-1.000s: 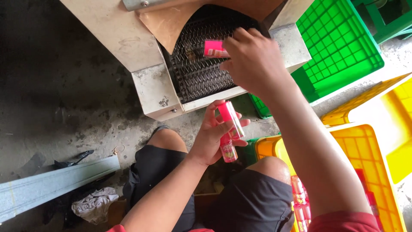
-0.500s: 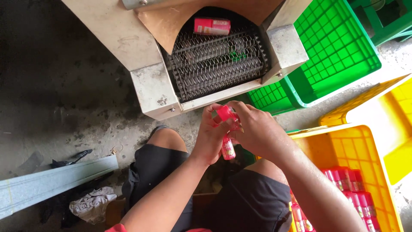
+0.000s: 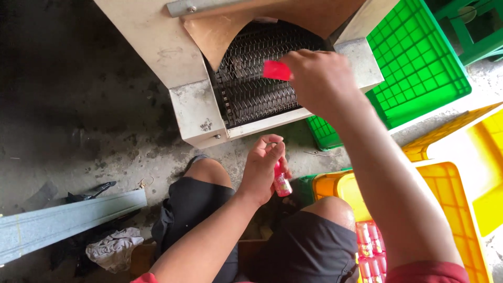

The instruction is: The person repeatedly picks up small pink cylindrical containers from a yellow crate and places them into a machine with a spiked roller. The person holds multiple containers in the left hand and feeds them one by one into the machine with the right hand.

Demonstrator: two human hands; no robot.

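While the right hand (image 3: 319, 78) is reaching out over the mouth of the metal machine (image 3: 199, 112), its fingers are pinching a small red bottle (image 3: 276, 70) and holding it just above the wire mesh belt (image 3: 251, 89), so that bottle is not yet lying on the belt. No other bottle is showing on the visible part of the belt. Below the machine, the left hand (image 3: 264, 170) is waiting between the knees, its fingers curled around another small pink-red bottle (image 3: 282, 182), held roughly upright; whether more than one is in that grip I cannot tell.

To the right of the machine and nearer the person, a yellow crate (image 3: 450, 220) is holding a cluster of the same red bottles (image 3: 369, 246), partly hidden by the right arm, so plenty of feeding appears to be left. A green crate (image 3: 414, 68) is sitting just beside the machine on its right, and the part in view is showing only its grid floor.

Judging from this, the work looks to be somewhere in its middle: one bottle is being set down, one is waiting in hand, many are waiting in the crate. Left of the machine, a grey metal strip (image 3: 68, 222) and a crumpled rag (image 3: 112, 249) are lying on the concrete floor (image 3: 78, 105).
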